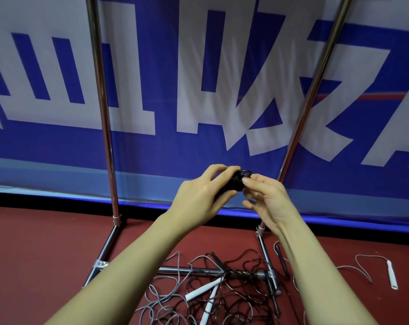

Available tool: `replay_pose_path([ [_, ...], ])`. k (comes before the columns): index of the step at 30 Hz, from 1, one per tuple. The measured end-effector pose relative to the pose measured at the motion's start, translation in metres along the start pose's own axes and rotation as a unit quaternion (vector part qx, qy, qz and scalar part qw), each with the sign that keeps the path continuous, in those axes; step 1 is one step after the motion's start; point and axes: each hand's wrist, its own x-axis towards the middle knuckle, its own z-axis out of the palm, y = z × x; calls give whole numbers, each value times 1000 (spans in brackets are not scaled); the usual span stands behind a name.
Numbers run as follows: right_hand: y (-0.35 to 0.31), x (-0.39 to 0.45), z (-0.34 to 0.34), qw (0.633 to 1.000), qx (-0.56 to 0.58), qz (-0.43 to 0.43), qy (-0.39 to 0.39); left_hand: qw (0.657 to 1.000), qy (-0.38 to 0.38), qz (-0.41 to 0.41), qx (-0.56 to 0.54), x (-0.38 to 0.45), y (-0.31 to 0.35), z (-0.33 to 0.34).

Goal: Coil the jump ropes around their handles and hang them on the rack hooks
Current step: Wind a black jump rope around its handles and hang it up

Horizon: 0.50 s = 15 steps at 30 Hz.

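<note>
A black jump rope (239,181), coiled tight around its handles, is held up in front of the banner. My left hand (203,195) grips the bundle from the left with curled fingers. My right hand (264,198) pinches the bundle's top end between thumb and fingertips. On the red floor below lies a tangle of loose ropes (222,294), black and grey, with two white handles (206,292) in it. The chrome rack's uprights (105,118) rise left and right; its hooks are out of view.
The rack's base bar (198,270) and angled feet lie under the tangled ropes. Another grey rope with a white handle (392,274) lies on the floor at the right, and a black handle (282,261) beside the right foot. A blue and white banner (198,90) hangs behind.
</note>
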Motion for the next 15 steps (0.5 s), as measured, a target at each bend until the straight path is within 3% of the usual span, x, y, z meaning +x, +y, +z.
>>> replay_pose_path([
  [6,-1,-1,-2,999,-34,-13,30,995,45,63,69,1,-7,5],
  [15,0,-1,-1,994,-27,-16,104,996,54,57,36,-2,-2,10],
])
